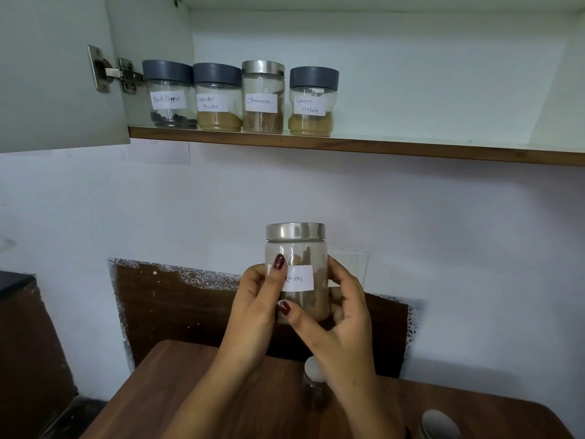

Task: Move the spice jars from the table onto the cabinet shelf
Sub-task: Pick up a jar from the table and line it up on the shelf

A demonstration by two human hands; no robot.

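Mid-transfer: left hand (pixel 253 308) and right hand (pixel 346 315) both curl round a steel-lidded jar (pixel 299 277) held above the table (pixel 221 391); next, probably lift it to the shelf (pixel 411 150) front edge, beside the garam masala jar (pixel 311 103)

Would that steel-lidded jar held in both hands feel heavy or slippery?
Probably light: the steel-lidded jar looks only partly filled with brownish spice. Its smooth clear wall may be slippery; left hand and right hand both grip it. If glass, a drop could break it.
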